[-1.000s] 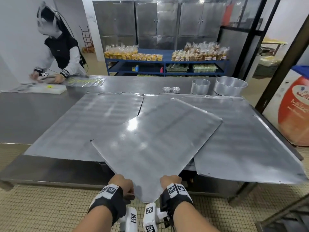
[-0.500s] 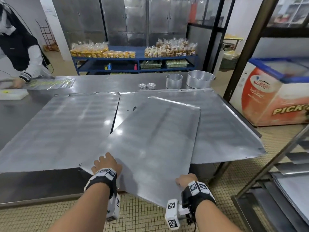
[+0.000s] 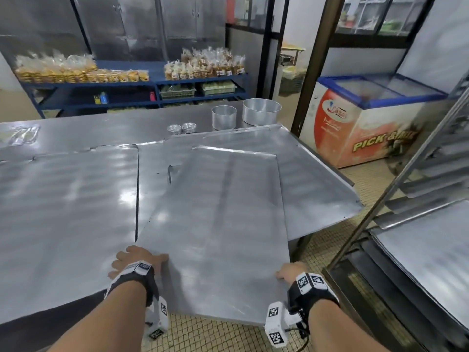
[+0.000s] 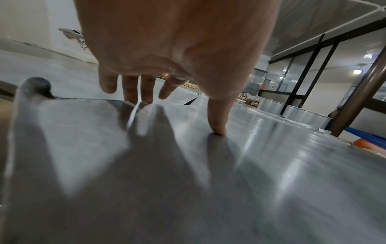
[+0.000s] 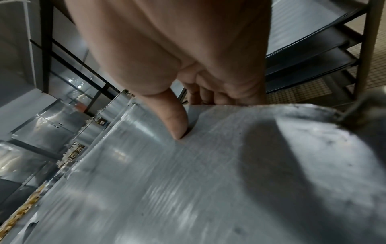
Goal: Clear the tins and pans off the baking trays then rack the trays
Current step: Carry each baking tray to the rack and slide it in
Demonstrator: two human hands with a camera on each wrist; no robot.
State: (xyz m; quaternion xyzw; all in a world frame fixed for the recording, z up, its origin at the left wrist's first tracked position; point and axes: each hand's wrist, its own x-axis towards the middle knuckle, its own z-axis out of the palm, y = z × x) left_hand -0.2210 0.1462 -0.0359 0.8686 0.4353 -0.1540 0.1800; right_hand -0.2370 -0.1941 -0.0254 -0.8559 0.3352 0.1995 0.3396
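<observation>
The fingers of the left hand (image 3: 138, 260) curl under the near left corner of a large flat grey sheet-metal baking tray (image 3: 218, 224) while the thumb presses on its top face; in the left wrist view the thumb tip sits flat on the metal and the fingers drop over the edge. The right hand (image 3: 289, 271) pinches the near right corner the same way, thumb on top, fingers tucked beneath. Both hands grip the tray, neither is spread.

The tray lies skewed across the others, its near end overhanging the steel bench (image 3: 76, 133) towards the person, its far end resting on a second flat tray (image 3: 312, 179); a third tray (image 3: 63, 212) lies to the left. I judge the sheet thin, wide and light enough for two hands, likely to flex and to slide easily on the smooth metal beneath. Its brushed surface looks slippery, so the two near corners with thumbs clamped are a sound hold.

Two round aluminium cake tins (image 3: 261, 111) and small fluted tart tins (image 3: 181, 128) stand off the trays at the far bench edge. The metal tray rack (image 3: 418, 237) stands just right, already holding trays.
</observation>
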